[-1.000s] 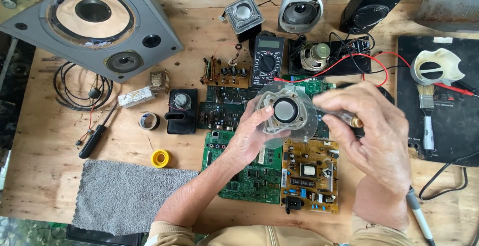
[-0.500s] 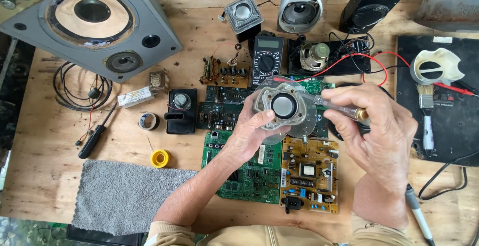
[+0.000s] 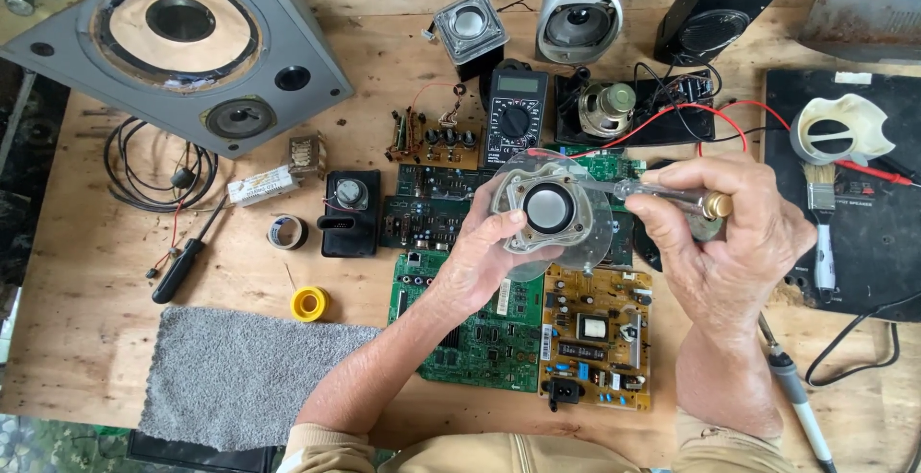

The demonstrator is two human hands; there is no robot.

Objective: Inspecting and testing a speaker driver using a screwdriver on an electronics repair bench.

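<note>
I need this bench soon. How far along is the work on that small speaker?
Done: small speaker is out on its clear plate. In hand: left hand holds it up, right hand sets a screwdriver to its rim. Left: it is still on that plate; boards remain spread below.

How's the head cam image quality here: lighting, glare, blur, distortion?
Head view: soft, even daylight with faint shadows; sharp overall, no motion blur on the left hand or right hand; mild glare on the clear disc around the small speaker; slight wide-angle bending at the edges, seen on the big speaker cabinet.
</note>
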